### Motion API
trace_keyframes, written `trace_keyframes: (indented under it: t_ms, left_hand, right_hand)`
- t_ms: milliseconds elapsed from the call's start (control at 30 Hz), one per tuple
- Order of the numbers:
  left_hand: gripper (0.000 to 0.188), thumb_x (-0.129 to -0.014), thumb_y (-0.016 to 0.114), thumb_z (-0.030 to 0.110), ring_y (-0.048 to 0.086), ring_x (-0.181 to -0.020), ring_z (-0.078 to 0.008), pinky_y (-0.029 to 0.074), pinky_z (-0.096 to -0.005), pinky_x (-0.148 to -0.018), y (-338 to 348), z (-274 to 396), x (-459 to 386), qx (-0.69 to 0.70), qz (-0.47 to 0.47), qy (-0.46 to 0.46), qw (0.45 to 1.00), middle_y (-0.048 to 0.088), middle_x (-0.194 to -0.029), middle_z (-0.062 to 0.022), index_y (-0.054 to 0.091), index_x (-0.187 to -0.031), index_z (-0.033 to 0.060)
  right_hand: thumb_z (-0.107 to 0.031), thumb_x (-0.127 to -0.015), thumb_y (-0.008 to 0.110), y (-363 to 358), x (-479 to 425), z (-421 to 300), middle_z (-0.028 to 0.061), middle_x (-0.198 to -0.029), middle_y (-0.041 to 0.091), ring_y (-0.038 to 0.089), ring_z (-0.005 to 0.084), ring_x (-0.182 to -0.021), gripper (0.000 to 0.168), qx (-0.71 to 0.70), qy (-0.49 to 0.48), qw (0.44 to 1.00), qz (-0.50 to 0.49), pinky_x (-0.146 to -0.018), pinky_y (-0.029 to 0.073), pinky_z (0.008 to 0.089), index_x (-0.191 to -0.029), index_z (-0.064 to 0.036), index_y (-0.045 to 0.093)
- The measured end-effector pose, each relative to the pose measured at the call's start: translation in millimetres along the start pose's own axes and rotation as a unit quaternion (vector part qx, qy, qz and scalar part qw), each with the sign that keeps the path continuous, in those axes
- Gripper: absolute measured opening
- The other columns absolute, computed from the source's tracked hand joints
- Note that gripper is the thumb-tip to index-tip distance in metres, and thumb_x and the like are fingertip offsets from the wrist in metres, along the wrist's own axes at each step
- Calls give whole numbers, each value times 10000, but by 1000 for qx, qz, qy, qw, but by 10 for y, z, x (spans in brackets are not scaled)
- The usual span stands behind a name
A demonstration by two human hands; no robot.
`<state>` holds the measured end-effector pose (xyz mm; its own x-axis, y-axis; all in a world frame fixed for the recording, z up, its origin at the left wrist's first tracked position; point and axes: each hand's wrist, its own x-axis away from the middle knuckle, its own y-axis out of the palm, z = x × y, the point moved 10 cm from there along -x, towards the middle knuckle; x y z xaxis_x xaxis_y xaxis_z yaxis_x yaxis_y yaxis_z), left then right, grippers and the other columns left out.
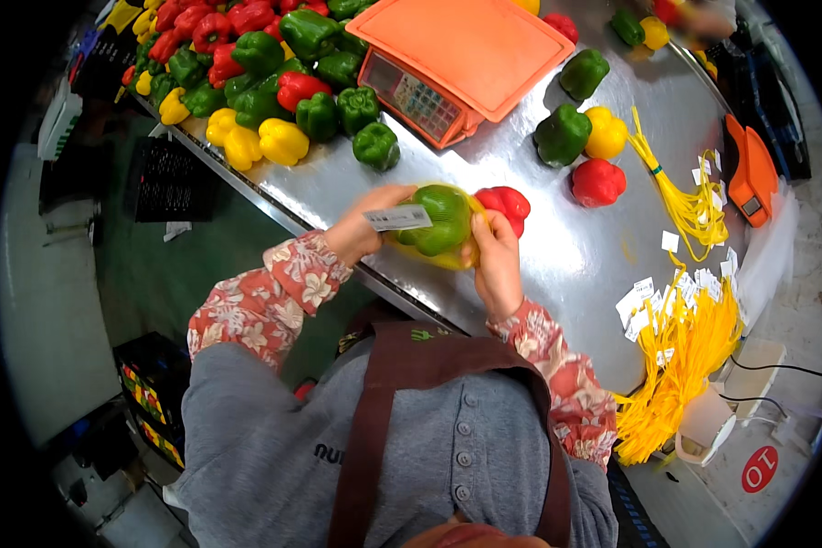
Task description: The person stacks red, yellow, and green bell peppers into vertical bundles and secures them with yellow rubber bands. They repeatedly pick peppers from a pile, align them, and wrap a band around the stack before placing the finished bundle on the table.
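Both hands hold a yellow mesh bag [428, 257] over the metal table's near edge, with a green bell pepper [442, 216] inside the netting. My left hand [364, 222] grips the bag's left side, where a white printed tag [399, 218] lies across the pepper. On the other side, the fingers and thumb of my right hand [496, 257] pinch the mesh. A red bell pepper [507, 205] shows just beyond my right hand, partly hidden by it. Whether that pepper touches the bag I cannot tell.
An orange scale [462, 55] stands at the back of the metal table [562, 253]. Mixed bell peppers [257, 51] are heaped at left. At right lie yellow mesh bags [685, 370] with tags, another bundle [685, 205] and an orange tape-sealing tool [752, 171]. Another person's hand [705, 24] is at the far right.
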<state>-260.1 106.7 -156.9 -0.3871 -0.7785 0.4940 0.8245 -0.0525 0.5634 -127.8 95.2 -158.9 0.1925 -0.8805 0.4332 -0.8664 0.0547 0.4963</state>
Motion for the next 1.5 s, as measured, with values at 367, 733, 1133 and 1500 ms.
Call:
trace_keyframes:
  t_ms: [367,733,1133,1500]
  left_hand:
    - [230,-830,434,171,589,-697,-148,490,-273,-629,-328,-322,-173,14,123,-176,977,606,-849,-79,563,-911,-2]
    - [227,-837,556,250,512,-649,-60,429,-199,-541,-394,-115,-515,-257,87,-58,961,551,-724,-18,514,-802,30]
    - [236,-872,508,273,477,-634,-47,413,-190,-535,-385,-389,-237,-154,74,-96,981,513,-719,8,493,-799,48]
    - [248,-874,508,249,427,-587,-38,381,-203,-483,550,402,-521,-284,37,49,957,456,-652,19,449,-742,46]
  right_hand:
    - [-218,-901,415,-220,192,281,49,-1028,555,519,138,-914,231,-81,43,989,113,-707,415,260,-1039,-53,498]
    - [-188,-886,446,-349,49,701,11,-834,519,464,109,-705,146,-245,42,961,123,-621,382,241,-940,-60,492]
    - [-206,-874,489,-481,38,748,-2,-672,490,447,80,-558,148,-183,31,967,177,-469,352,219,-905,-61,500]
    - [-224,-867,518,-386,164,-622,-23,-606,455,366,44,-463,146,-60,-5,988,143,-421,295,179,-901,-89,476]
